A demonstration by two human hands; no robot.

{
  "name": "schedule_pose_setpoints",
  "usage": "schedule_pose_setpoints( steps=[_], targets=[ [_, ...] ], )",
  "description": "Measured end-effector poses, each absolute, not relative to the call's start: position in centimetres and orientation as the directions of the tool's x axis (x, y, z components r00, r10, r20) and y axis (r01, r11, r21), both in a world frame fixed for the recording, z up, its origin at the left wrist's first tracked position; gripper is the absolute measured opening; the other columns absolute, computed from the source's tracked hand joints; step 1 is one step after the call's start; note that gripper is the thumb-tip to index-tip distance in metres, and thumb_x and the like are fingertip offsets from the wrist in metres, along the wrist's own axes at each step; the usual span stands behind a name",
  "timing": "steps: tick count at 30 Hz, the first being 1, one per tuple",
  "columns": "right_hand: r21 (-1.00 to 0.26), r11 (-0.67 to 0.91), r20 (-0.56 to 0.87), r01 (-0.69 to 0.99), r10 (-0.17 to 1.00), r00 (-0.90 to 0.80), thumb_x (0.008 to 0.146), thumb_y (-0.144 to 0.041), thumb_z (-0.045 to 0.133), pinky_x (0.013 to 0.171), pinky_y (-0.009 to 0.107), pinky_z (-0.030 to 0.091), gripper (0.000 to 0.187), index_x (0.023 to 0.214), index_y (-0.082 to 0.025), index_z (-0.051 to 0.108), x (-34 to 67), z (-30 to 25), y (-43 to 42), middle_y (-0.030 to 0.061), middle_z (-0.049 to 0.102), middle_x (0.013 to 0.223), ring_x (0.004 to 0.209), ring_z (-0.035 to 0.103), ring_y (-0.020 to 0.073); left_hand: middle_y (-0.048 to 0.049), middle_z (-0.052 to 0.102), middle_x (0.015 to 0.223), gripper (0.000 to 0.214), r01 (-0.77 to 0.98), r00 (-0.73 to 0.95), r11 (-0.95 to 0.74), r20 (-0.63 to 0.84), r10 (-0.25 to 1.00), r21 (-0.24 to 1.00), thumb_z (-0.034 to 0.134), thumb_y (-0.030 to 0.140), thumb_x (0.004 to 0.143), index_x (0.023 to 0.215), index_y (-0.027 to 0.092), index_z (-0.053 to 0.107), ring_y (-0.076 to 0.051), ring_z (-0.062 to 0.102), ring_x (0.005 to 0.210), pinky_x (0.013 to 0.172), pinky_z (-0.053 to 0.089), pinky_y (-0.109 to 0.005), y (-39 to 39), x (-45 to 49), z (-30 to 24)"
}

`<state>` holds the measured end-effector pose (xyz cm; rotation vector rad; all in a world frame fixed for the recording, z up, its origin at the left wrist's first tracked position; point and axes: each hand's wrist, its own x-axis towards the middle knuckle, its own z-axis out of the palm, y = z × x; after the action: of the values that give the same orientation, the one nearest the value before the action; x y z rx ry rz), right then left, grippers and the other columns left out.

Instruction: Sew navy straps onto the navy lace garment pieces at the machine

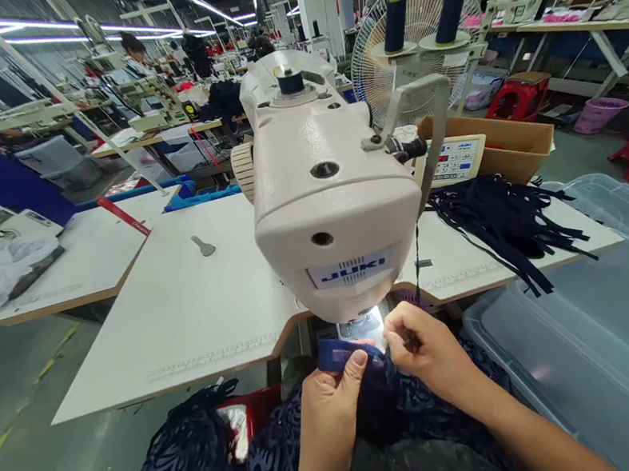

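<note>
My left hand (333, 404) pinches a navy fabric band (333, 354) between thumb and fingers, just below the head of a white JUKI sewing machine (331, 159). The band curves in a loop and shows a small paler patch near my thumb. My right hand (422, 345) is closed beside the lit needle area, its thumb and fingertips pressed together. What those fingertips hold is too small or hidden to make out. Dark navy patterned fabric (178, 462) spreads over my lap and to the left, below the table edge. The machine head covers most of the needle.
A bundle of navy strips (505, 214) lies on the right of the white table (197, 297), near a cardboard box (517, 143) and a control panel (453, 160). A clear plastic bin (614, 345) stands at my right. A flat grey metal piece (203, 245) lies on the left tabletop.
</note>
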<state>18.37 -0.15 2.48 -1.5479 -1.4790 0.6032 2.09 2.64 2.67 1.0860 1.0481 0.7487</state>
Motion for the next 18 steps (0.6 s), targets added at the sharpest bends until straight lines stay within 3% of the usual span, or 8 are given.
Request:
schedule_pose_setpoints(
  steps=[3, 6, 9, 14, 18],
  targets=[
    [-0.936, 0.01, 0.076, 0.351, 0.981, 0.176, 0.087, -0.023, 0.047, 0.054, 0.022, 0.033, 0.015, 0.073, -0.022, 0.045, 19.1, 2.7, -0.1, -0.0051, 0.041, 0.066, 0.058, 0.04, 0.0112, -0.0077, 0.076, 0.096, 0.037, -0.034, 0.347, 0.351, -0.318, 0.882, 0.936, 0.065, 0.042, 0.082, 0.107, 0.016, 0.073, -0.027, 0.067, 0.095, 0.09, 0.049, -0.036, 2.6, 2.1, 2.6],
    [-0.954, -0.05, -0.016, 0.295, 0.993, 0.118, 0.091, -0.038, 0.05, 0.055, 0.022, 0.033, 0.02, 0.08, -0.022, 0.046, 19.5, 2.9, -0.7, -0.0054, 0.04, 0.068, 0.061, 0.039, 0.0116, -0.0063, 0.075, 0.1, 0.035, -0.095, 0.363, 0.381, -0.325, 0.873, 0.92, 0.064, 0.04, 0.083, 0.109, 0.018, 0.072, -0.027, 0.066, 0.1, 0.093, 0.049, -0.037, 2.5, 2.2, 2.8],
    [-0.937, -0.049, -0.02, 0.347, 0.996, 0.088, 0.093, -0.044, 0.047, 0.06, 0.023, 0.037, 0.021, 0.094, -0.023, 0.048, 19.5, 3.3, -1.7, -0.0041, 0.047, 0.077, 0.066, 0.044, 0.0124, -0.0064, 0.074, 0.105, 0.034, -0.144, 0.387, 0.406, -0.326, 0.862, 0.902, 0.063, 0.037, 0.085, 0.112, 0.019, 0.071, -0.027, 0.064, 0.105, 0.095, 0.048, -0.038, 2.5, 2.4, 3.0],
    [-0.829, 0.02, 0.037, 0.559, 0.999, 0.02, 0.098, -0.038, 0.042, 0.07, 0.026, 0.041, 0.016, 0.107, -0.028, 0.051, 19.0, 4.0, -2.7, -0.0029, 0.062, 0.095, 0.082, 0.059, 0.015, -0.0095, 0.073, 0.109, 0.036, -0.156, 0.382, 0.397, -0.315, 0.869, 0.905, 0.065, 0.036, 0.083, 0.113, 0.015, 0.07, -0.029, 0.063, 0.108, 0.098, 0.047, -0.041, 2.4, 2.5, 3.2],
    [-0.758, 0.083, 0.121, 0.647, 0.993, 0.015, 0.098, -0.033, 0.044, 0.074, 0.027, 0.043, 0.018, 0.115, -0.03, 0.051, 18.5, 3.8, -2.6, -0.003, 0.066, 0.103, 0.091, 0.063, 0.0167, -0.0091, 0.073, 0.109, 0.036, -0.112, 0.366, 0.371, -0.309, 0.878, 0.922, 0.065, 0.037, 0.083, 0.112, 0.016, 0.07, -0.029, 0.063, 0.108, 0.102, 0.043, -0.043, 2.4, 2.4, 3.2]
  ],
)
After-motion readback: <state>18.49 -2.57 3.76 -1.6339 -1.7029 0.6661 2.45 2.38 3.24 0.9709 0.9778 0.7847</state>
